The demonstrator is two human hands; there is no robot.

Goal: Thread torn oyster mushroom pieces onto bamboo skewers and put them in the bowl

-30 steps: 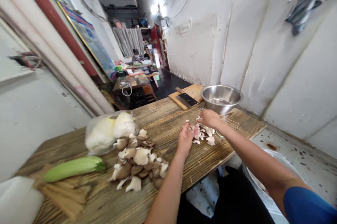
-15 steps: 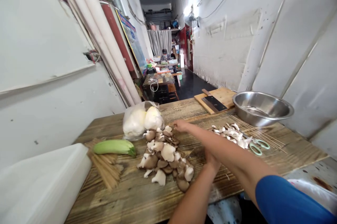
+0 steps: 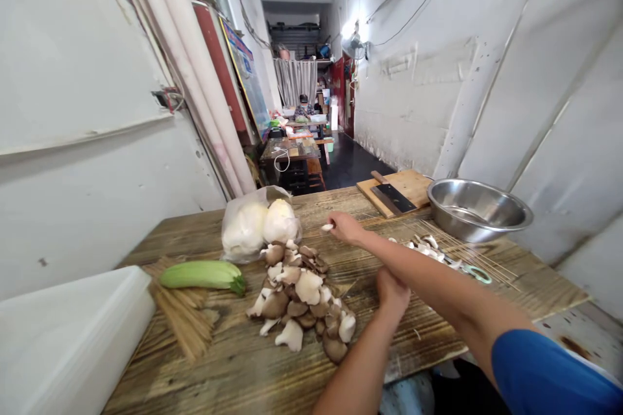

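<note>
My right hand point(image 3: 344, 227) reaches across to the left, its fingers closed on a small oyster mushroom point(image 3: 327, 227) whose pale part sticks out. Just nearer to me lies a heap of grey-brown oyster mushrooms point(image 3: 296, 308) on the wooden table point(image 3: 233, 379). Beneath my right forearm is my left hand point(image 3: 390, 288), its fingers hidden. A second group of mushroom pieces point(image 3: 429, 245) lies to the right, partly covered by the forearm. Beside it show the pale green handles of scissors point(image 3: 477, 273) and several thin skewers point(image 3: 487, 259).
Back right stand a steel bowl point(image 3: 479, 207) and a cutting board point(image 3: 413, 186) with a cleaver point(image 3: 395, 198). A bag of pale vegetables point(image 3: 257, 226) sits behind the heap. To the left are a green squash point(image 3: 202, 275), a skewer bundle point(image 3: 182, 321) and a white block point(image 3: 68, 337).
My view has turned left. My right hand has gone from the right-hand mushroom pieces to beyond the heap, crossing over my left arm; the small mushroom now shows at its fingertips.
</note>
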